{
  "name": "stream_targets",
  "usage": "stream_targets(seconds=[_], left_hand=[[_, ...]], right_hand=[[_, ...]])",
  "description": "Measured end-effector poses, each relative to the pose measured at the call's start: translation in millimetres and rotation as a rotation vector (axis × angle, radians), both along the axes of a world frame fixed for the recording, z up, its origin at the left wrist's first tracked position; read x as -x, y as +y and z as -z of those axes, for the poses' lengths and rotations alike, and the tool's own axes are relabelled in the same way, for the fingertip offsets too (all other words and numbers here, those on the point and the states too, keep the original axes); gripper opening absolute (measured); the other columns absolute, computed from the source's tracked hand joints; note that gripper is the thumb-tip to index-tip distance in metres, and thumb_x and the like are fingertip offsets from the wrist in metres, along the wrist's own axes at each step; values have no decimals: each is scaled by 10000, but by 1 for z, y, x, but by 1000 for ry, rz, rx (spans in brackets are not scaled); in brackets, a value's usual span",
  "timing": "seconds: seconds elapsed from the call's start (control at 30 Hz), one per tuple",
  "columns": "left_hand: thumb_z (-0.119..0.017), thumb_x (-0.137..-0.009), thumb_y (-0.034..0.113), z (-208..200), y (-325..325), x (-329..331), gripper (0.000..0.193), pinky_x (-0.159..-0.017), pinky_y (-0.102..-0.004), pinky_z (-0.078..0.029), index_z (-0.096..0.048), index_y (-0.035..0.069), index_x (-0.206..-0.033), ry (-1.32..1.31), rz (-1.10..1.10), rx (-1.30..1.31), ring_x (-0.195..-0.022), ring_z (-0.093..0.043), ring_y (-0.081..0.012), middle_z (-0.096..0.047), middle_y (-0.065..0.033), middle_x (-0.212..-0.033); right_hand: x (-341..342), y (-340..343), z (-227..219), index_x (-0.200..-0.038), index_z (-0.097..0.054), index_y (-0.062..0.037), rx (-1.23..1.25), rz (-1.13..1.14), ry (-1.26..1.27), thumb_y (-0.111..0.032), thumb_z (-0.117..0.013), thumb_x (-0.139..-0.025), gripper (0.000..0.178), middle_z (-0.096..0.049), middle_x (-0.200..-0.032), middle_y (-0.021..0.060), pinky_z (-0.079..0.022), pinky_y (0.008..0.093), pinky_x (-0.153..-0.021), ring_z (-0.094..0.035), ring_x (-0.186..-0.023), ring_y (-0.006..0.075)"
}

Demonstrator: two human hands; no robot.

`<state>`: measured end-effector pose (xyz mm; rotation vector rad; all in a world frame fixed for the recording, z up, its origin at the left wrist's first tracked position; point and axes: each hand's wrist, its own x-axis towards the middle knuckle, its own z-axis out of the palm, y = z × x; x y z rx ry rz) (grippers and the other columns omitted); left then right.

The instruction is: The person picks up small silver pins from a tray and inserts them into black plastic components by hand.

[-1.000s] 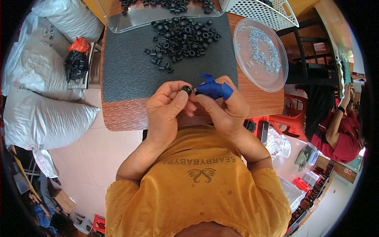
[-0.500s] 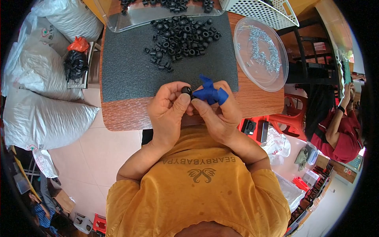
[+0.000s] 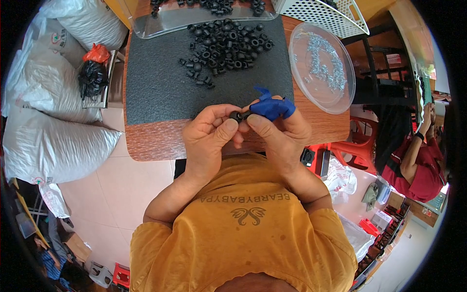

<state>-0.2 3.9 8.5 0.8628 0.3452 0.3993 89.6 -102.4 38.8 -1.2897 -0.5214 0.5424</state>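
Over the near edge of the dark mat [image 3: 155, 78], my left hand [image 3: 204, 136] pinches a small black round-headed plastic part [image 3: 236, 116] between thumb and fingers. My right hand [image 3: 287, 141], on the other side, grips the narrow end of the same part between thumb and index finger. Blue cloth or tape [image 3: 272, 108] is wrapped around fingers of that hand, with a loose end sticking up. Both hands are closed and almost touch at the part. Beyond them lies a heap of similar black parts [image 3: 224, 46], several set apart at its near left.
A clear round lid [image 3: 296, 73] with small shiny metal pieces lies right of the mat on the wooden table [image 3: 155, 143]. Behind the heap are a clear tray [image 3: 199, 29] and a white perforated basket [image 3: 316, 17]. White sacks [image 3: 58, 146] stand left; another person [image 3: 413, 165] sits right.
My right hand has shifted right, exposing more of the black part's narrow end. My left hand has moved slightly right, still pinching it. The blue wrapping has turned with my right fingers.
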Motion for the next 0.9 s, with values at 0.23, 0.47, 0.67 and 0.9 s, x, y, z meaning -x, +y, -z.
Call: stream_targets(seconds=[0.23, 0.47, 0.67, 0.9], left_hand=[[-570, -884, 88, 2, -2, 1, 207, -569, -188, -474, -554, -30, -1053, -6, -48, -123, -653, -558, -72, -635, -79, -837], [-574, -883, 89, 1, -4, 2, 208, -565, -181, -474, -556, -28, -1054, 7, -65, -164, -652, -557, -62, -639, -65, -842], [-574, -881, 68, -1, -5, 3, 196, -572, -172, -471, -559, -18, -1056, 74, -89, -236, -657, -556, -52, -617, -29, -831], [-568, -883, 62, 1, -7, 4, 207, -580, -173, -469, -553, -18, -1073, 97, -100, -241, -665, -553, -53, -605, -25, -855]], right_hand=[[1, 0, 6, -934, -541, 17, 52, 48, -122, 70, -590, -815, 139, -583, -822, 56, -488, 238, -634, -596, -721, 108], [1, -1, 9, -905, -559, 13, 120, 92, -249, 42, -639, -783, 149, -579, -819, 52, -476, 237, -631, -593, -729, 110], [1, -1, 18, -875, -576, 13, 153, 148, -377, 29, -673, -749, 160, -584, -817, 67, -463, 239, -616, -585, -713, 121], [4, 2, 14, -863, -586, 8, 108, 140, -313, 37, -679, -730, 166, -582, -799, 73, -468, 249, -609, -580, -689, 133]])
